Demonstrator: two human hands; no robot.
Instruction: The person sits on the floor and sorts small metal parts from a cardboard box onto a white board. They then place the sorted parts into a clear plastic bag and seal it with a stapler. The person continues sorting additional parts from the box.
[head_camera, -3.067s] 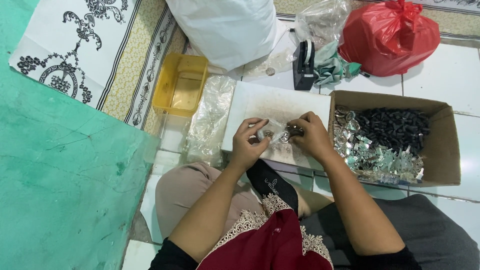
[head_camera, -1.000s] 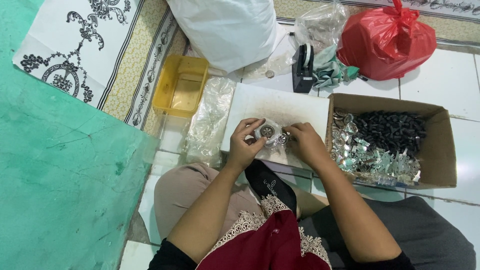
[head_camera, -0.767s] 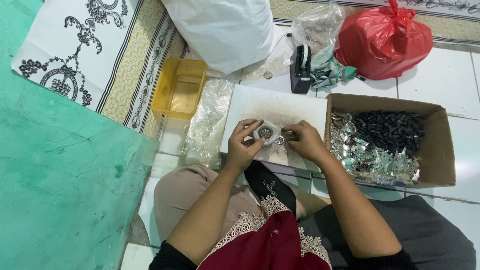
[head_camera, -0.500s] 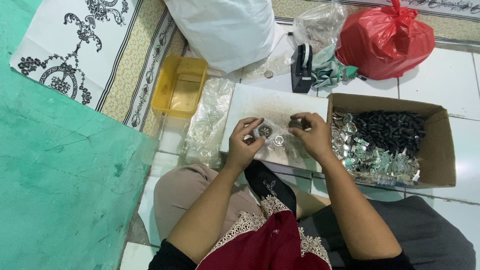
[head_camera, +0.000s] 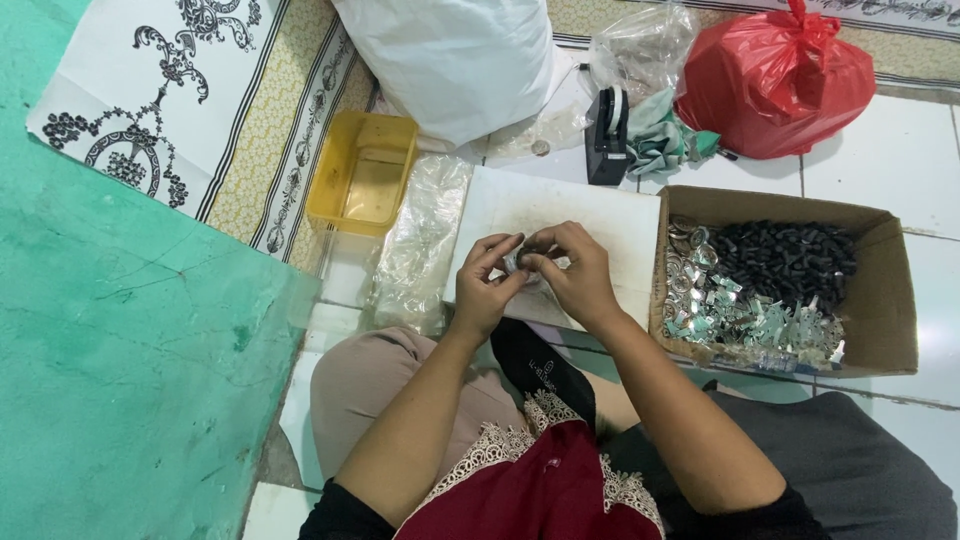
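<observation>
To your left spreads the large teal mat (head_camera: 110, 350), and past it lies the white cloth with black floral print (head_camera: 150, 110). Ahead of you sit a bulging white plastic sack (head_camera: 450, 60) and a tied red plastic bag (head_camera: 775, 80). To your right is the open brown cardboard box (head_camera: 880, 290), with small black pieces heaped at its far side and shiny packaged pieces at its near side. In front of your knees lies the flat white board (head_camera: 560, 215), with a pile of clear plastic sleeves (head_camera: 420, 245) just left of it and a yellow plastic tub (head_camera: 365, 185) beyond those. A black tape dispenser (head_camera: 605, 135) stands past the board. Your left hand (head_camera: 480, 290) and right hand (head_camera: 575, 275) meet over the board, fingertips of both pinched on one small dark piece in clear wrapping (head_camera: 520, 260), mostly hidden between them.
</observation>
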